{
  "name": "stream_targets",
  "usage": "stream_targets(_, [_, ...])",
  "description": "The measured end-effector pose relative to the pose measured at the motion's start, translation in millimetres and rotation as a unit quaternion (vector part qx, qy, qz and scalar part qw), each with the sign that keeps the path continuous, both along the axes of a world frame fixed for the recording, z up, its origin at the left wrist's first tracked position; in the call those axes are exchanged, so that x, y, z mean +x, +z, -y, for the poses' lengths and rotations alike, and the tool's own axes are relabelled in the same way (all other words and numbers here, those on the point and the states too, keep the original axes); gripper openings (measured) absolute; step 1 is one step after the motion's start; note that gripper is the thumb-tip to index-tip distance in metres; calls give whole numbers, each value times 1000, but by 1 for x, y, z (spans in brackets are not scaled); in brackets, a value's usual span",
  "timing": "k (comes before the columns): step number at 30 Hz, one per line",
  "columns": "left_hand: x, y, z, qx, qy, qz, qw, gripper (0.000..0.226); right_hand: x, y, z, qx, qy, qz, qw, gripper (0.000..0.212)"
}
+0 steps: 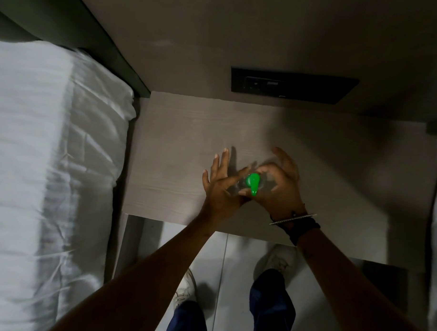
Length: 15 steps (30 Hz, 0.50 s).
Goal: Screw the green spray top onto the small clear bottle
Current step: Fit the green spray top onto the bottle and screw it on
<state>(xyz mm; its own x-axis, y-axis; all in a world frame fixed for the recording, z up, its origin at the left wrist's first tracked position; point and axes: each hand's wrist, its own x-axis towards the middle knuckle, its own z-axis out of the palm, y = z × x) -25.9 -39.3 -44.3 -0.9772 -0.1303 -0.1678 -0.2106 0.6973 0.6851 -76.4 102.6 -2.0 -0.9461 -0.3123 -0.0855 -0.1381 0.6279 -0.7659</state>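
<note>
Right hand [277, 186] curled over the green spray top [253, 183], grip closed around it from the right, nozzle pointing toward the camera. Left hand [220, 184] pressed against the small clear bottle [241, 187] from the left, fingers splayed, grip on it impossible to confirm. Bottle mostly hidden beneath the top and between both palms, blurred, above the pale wooden desk [178, 144]. Left of the top, white bedding [46, 159]; beyond it, dark wall panel [292, 85].

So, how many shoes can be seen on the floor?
2. The left shoe is below the table edge, between the forearms; the right shoe is nearer the table. Both are partly hidden.
</note>
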Motion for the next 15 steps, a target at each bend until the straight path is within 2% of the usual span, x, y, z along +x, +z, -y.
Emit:
stream_targets(2, [-2,2,-1,1,4,2,1000,55,-1,0,1,14,26,25,999,66])
stream_targets(3, [-4,3,-1,4,5,2,1000,53,-1,-1,0,19,41,28,999,67])
stream_targets(6, [-7,5,-1,-7,2,2,1000,52,0,0,-1,-1,32,-8,999,43])
stream_targets(8, [-8,6,-2,-19,-1,2,1000,51,-1,2,2,-12,-15,-16,1000,41])
stream_targets(10, [-7,5,0,-12,3,-8,1000,47,-2,3,6,-13,-44,4,999,56])
stream_targets(12, [-5,2,2,-1,2,-20,1000,43,-2,3,6,-8,-24,49,998,79])
stream_targets(13, [-5,1,2,-7,-3,-17,1000,44,-2,2,4,-9,-7,60,998,83])
stream_targets(15, [-8,1,2,-27,-5,-3,1000,48,-3,2,-2,-21,17,47,999,64])
